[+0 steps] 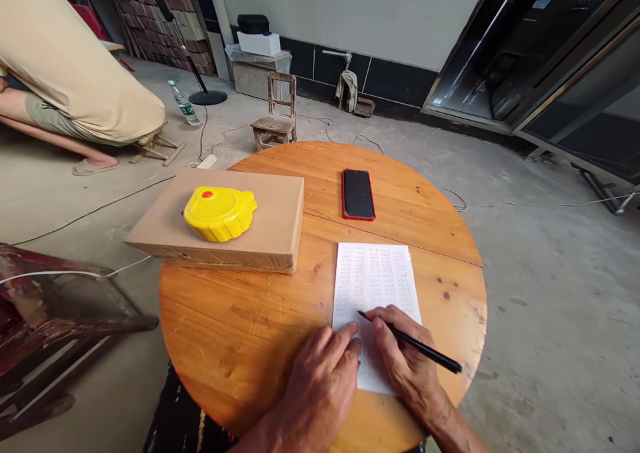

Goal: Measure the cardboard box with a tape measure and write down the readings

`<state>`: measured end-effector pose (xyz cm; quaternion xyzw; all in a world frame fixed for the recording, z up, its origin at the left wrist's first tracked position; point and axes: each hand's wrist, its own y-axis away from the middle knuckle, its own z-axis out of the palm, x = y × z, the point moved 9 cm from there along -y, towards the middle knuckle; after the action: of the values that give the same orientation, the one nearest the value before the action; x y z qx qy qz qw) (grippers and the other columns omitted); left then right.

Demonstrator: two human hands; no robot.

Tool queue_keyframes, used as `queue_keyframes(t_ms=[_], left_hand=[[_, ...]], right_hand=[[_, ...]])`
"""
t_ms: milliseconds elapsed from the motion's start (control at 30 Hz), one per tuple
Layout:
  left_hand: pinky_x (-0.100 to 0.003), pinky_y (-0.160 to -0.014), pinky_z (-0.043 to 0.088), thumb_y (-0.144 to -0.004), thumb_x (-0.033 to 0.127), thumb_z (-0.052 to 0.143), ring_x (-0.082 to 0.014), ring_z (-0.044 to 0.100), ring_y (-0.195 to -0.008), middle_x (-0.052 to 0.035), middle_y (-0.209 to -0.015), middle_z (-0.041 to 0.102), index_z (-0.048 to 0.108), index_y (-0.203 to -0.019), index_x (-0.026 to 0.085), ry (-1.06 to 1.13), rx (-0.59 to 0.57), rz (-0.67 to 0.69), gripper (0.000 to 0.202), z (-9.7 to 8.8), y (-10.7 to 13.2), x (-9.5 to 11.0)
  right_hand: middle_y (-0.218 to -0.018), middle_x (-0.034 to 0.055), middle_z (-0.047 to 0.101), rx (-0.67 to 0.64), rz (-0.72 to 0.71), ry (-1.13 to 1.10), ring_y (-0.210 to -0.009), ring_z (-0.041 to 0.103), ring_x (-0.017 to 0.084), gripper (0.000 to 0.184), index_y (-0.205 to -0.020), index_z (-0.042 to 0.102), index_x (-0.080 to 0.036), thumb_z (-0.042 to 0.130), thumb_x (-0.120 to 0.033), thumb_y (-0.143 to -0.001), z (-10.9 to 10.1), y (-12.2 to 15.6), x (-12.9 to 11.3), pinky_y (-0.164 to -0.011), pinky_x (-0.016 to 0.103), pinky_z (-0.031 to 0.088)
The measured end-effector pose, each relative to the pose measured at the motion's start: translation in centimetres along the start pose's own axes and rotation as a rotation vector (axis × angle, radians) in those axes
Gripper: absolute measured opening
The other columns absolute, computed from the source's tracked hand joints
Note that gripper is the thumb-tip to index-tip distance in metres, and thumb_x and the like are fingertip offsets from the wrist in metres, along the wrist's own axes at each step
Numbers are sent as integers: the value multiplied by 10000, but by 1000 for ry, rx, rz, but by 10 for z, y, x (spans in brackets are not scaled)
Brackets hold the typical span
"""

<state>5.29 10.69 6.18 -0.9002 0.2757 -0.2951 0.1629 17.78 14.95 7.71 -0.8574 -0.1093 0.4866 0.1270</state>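
A white sheet of paper (375, 280) covered in rows of small handwriting lies on the round wooden table (240, 326). My right hand (407, 350) grips a black pen (425, 350), its tip touching the paper just below the upper rows. The pen slants down to the right. Resting on the sheet's lower left edge, my left hand (325, 373) lies flat with its fingers stretched forward and holds nothing. Part of the lower writing is hidden behind the hands.
On the table's left, a cardboard box (270, 206) carries a yellow plastic case (220, 213) with a red button. A red-edged phone (358, 194) lies beyond the paper. A small wooden chair (275, 125) stands behind; a person (75, 66) sits bent over at left, near a water bottle (185, 104).
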Motion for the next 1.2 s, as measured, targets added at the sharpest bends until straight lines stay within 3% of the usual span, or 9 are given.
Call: queue_keyframes(t_ms=[233, 1000, 1200], left_hand=[[-410, -770, 585, -917, 67, 479, -242, 664, -912, -84, -1145, 720, 649, -1106, 127, -9, 26, -4, 261, -2, -3, 2], [-406, -774, 593, -914, 54, 480, -230, 657, -875, -70, -1112, 722, 651, -1124, 148, 26, -4, -58, 287, -1, -4, -3], [-401, -783, 591, -916, 60, 484, -229, 658, -877, -76, -1102, 724, 657, -1109, 146, 26, 8, -58, 273, -2, -4, -4]], right_hand=[[-687, -5, 672, -26, 38, 17, -575, 610, 124, 195, -813, 680, -204, 533, -195, -941, 5, -4, 0, -549, 206, 496], [-671, 0, 674, -62, 36, 44, -537, 585, 125, 190, -831, 694, -202, 537, -212, -938, 9, -4, 1, -505, 218, 478], [-690, -3, 688, -64, 19, 35, -581, 625, 124, 189, -815, 682, -207, 538, -195, -936, 9, -5, 0, -552, 208, 502]])
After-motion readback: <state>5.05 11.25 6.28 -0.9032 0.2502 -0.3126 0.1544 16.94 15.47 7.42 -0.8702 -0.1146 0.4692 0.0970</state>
